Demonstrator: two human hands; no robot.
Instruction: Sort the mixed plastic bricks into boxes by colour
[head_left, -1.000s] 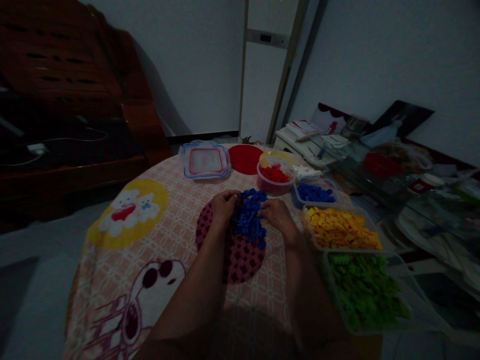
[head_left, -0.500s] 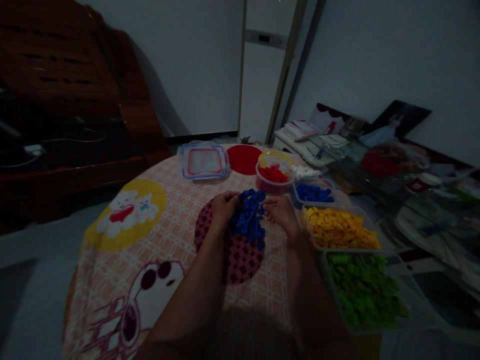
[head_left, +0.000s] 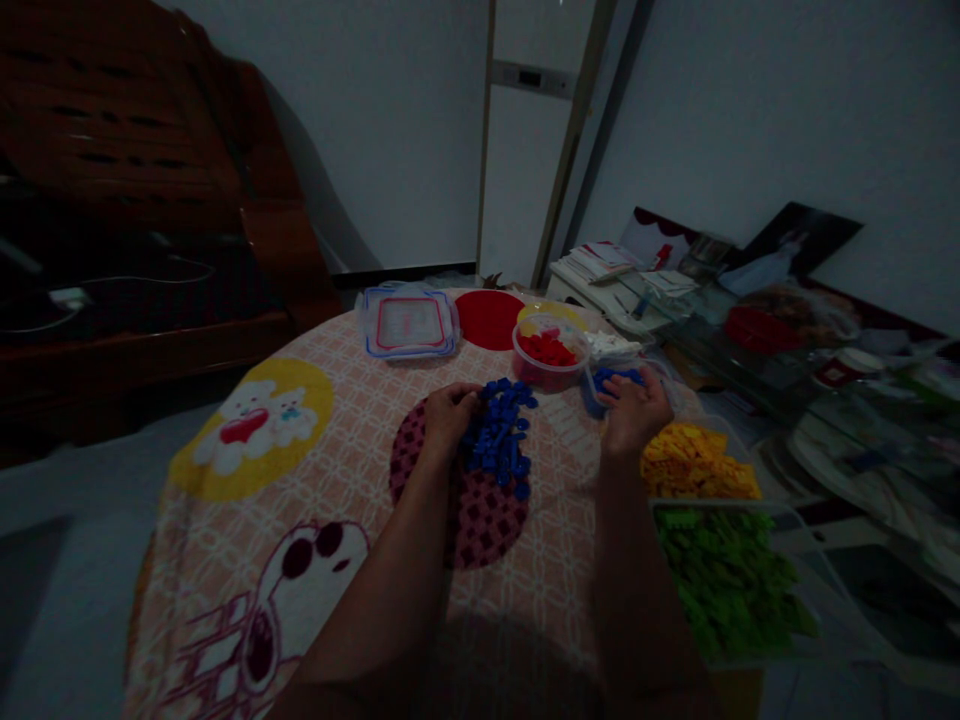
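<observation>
Left hand rests on blue pile; right hand seemingly cupped.

Dim home room, cartoon-print tablecloth, wooden furniture, framed photo leaning against wall, cluttered papers

The right hand covered most of the blue-piece container right of centre, so its grip stayed unclear. The green-piece tray blurred at lower right. Both forearms ran off the bottom edge.
</observation>
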